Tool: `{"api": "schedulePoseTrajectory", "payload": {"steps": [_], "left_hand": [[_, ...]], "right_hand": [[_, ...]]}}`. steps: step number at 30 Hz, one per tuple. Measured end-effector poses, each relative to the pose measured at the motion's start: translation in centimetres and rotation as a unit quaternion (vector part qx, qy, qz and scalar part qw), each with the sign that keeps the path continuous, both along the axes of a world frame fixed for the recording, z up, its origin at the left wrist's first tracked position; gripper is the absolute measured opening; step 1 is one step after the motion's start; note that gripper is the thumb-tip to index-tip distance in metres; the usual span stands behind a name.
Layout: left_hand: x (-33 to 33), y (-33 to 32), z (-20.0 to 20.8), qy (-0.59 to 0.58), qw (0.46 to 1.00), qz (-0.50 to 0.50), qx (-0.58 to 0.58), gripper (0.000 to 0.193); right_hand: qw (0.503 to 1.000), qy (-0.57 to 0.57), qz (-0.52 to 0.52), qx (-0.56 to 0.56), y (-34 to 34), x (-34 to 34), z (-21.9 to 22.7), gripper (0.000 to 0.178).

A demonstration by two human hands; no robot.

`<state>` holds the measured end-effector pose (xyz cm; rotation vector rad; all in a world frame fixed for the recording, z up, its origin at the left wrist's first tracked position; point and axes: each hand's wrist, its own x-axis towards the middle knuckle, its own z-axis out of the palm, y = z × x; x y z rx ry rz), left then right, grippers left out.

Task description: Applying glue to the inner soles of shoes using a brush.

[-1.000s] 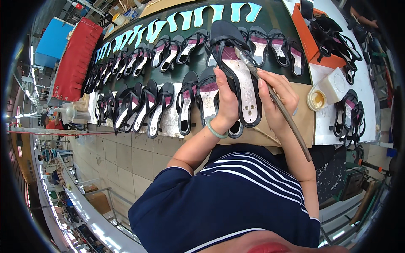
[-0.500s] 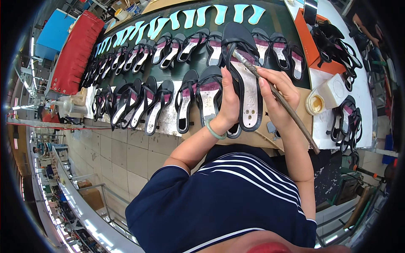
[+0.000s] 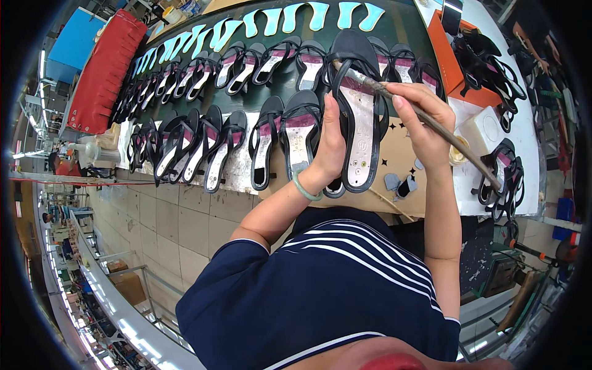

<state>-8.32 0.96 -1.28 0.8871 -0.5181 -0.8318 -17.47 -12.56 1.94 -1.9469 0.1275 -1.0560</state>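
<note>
While the left hand (image 3: 331, 148) grips a black sandal (image 3: 360, 132) from eight o'clock, thumb along its edge and fingers hidden behind, the right hand (image 3: 431, 145) at three o'clock pinches a long brush (image 3: 372, 85) between thumb and fingers, its tip at the straps. That sandal is raised above the table (image 3: 407, 28), toe at twelve; an orange box (image 3: 441, 58) stands at its two o'clock, other sandals (image 3: 266, 145) between eight and ten.

One held brush (image 3: 468, 155) (plus one bangle (image 3: 298, 186))
</note>
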Motion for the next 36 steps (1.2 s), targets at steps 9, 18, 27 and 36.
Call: {"api": "schedulePoseTrajectory", "payload": {"steps": [9,18,27,36], "left_hand": [[0.4,0.3,-0.5,-0.034,0.999,-0.012,-0.004,0.063],[0.6,0.7,-0.3,-0.070,0.997,-0.035,0.015,0.074],[0.4,1.0,0.2,-0.064,0.997,-0.027,0.030,0.074],[0.7,1.0,0.2,-0.066,0.998,-0.015,0.018,0.073]], "right_hand": [[0.998,0.034,0.056,-0.023,-1.5,-0.8,1.7,0.014],[0.995,0.046,0.076,-0.051,-2.1,-1.2,2.2,0.012],[0.990,0.084,0.098,-0.051,-2.4,-1.8,2.4,0.013],[0.985,0.135,0.108,0.005,-3.0,-2.9,2.6,0.013]]}}
